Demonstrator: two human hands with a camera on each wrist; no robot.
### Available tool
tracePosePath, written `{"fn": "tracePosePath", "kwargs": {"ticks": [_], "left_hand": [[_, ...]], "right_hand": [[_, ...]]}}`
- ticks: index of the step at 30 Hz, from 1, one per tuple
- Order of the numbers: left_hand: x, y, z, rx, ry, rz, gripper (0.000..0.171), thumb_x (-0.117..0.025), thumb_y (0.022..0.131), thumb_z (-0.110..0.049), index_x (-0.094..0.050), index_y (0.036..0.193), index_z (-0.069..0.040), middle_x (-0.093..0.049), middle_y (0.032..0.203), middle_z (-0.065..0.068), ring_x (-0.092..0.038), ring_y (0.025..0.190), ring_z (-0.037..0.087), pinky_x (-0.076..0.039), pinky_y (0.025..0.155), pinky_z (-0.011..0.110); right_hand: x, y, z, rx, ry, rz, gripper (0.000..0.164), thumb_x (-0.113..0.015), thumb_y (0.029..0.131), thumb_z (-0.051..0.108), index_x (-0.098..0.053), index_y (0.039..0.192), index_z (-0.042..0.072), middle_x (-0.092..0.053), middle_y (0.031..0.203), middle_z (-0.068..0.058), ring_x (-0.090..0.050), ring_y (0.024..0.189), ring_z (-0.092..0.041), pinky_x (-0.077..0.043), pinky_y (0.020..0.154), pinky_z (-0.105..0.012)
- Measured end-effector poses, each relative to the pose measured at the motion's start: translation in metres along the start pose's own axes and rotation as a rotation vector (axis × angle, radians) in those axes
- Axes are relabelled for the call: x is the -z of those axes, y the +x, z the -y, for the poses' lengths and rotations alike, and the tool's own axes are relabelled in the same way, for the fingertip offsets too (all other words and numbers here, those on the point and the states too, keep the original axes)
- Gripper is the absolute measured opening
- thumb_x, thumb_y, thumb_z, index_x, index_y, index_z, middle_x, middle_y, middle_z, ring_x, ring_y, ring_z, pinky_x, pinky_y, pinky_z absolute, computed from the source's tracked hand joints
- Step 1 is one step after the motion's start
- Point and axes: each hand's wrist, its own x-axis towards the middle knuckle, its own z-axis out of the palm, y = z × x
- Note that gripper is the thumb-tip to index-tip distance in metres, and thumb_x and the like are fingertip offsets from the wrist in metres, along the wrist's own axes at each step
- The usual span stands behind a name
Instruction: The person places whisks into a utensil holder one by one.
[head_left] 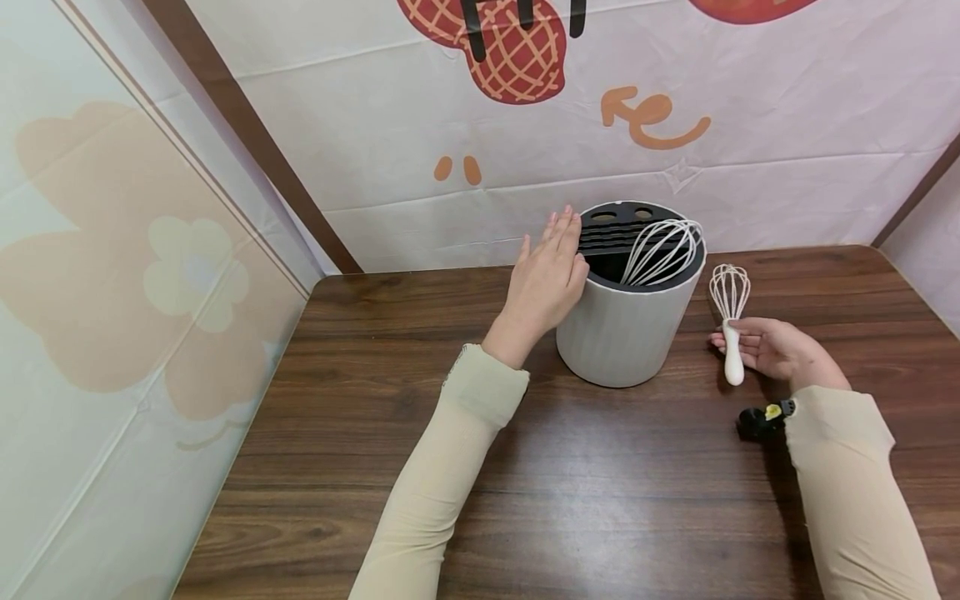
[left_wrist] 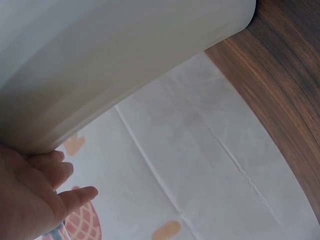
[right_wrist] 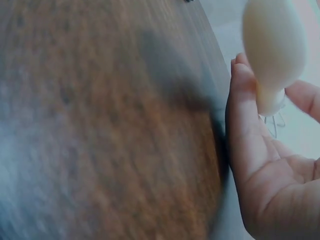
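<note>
I see the left hand (head_left: 546, 273) straight-fingered against the holder (head_left: 624, 335), the right hand (head_left: 780, 350) pinching the small whisk (head_left: 731, 337) just right of it. My worry — so narrow a pinch could let the handle (head_left: 734, 364) swivel.

The left arm (head_left: 423, 492) slants up from the bottom edge of the head view, its sleeve ending at the wrist; the left hand (head_left: 543, 279), above centre, shows its back, fingers extended toward the top. At lower right, the right arm (head_left: 858, 492) reaches upward, its right hand (head_left: 772, 346) pointing left, thumb and fingers pinching.
</note>
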Motion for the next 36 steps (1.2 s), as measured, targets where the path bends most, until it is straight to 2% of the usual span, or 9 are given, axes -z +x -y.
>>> {"fn": "tracePosePath", "kwargs": {"ticks": [5, 10, 23, 29, 36], "left_hand": [[0.000, 0.000, 0.000, 0.002, 0.000, 0.006, 0.054, -0.026, 0.099, -0.024, -0.023, 0.151, -0.009, -0.015, 0.156, 0.001, -0.007, 0.142, 0.010, -0.008, 0.114, 0.044], [0.000, 0.000, 0.000, 0.001, 0.008, 0.009, 0.054, -0.025, 0.100, -0.025, -0.021, 0.151, -0.010, -0.014, 0.156, 0.000, -0.007, 0.142, 0.010, -0.009, 0.114, 0.044], [0.000, 0.000, 0.000, 0.001, -0.002, 0.001, 0.054, -0.026, 0.100, -0.024, -0.022, 0.151, -0.009, -0.015, 0.156, 0.001, -0.006, 0.143, 0.009, -0.009, 0.114, 0.044], [0.000, -0.001, -0.001, -0.001, -0.001, 0.003, 0.053, -0.026, 0.100, -0.024, -0.022, 0.151, -0.009, -0.015, 0.157, 0.001, -0.006, 0.142, 0.009, -0.008, 0.114, 0.043], [0.000, -0.001, -0.001, 0.002, -0.001, 0.007, 0.053, -0.026, 0.100, -0.025, -0.021, 0.151, -0.010, -0.014, 0.157, 0.000, -0.006, 0.142, 0.009, -0.008, 0.114, 0.043]], "right_hand": [[0.000, 0.000, -0.002, -0.004, 0.048, -0.028, 0.028, -0.044, 0.098, 0.003, -0.068, 0.084, -0.001, -0.071, 0.085, -0.017, -0.069, 0.081, -0.019, -0.054, 0.076, -0.028], [0.002, 0.000, -0.002, -0.006, 0.059, -0.010, 0.031, -0.041, 0.099, 0.002, -0.069, 0.084, -0.002, -0.071, 0.086, -0.017, -0.069, 0.083, -0.020, -0.054, 0.076, -0.029], [-0.001, -0.007, 0.000, 0.083, 0.048, 0.104, 0.034, -0.038, 0.099, 0.001, -0.070, 0.090, -0.003, -0.071, 0.091, -0.014, -0.069, 0.086, -0.018, -0.053, 0.078, -0.028], [-0.004, -0.012, 0.001, 0.111, 0.091, 0.179, 0.037, -0.034, 0.100, 0.000, -0.070, 0.094, -0.007, -0.070, 0.095, -0.018, -0.068, 0.090, -0.022, -0.053, 0.080, -0.030], [-0.010, -0.017, 0.003, 0.149, 0.138, 0.213, 0.035, -0.034, 0.100, -0.002, -0.067, 0.095, -0.009, -0.068, 0.098, -0.023, -0.068, 0.093, -0.028, -0.053, 0.083, -0.034]]}}
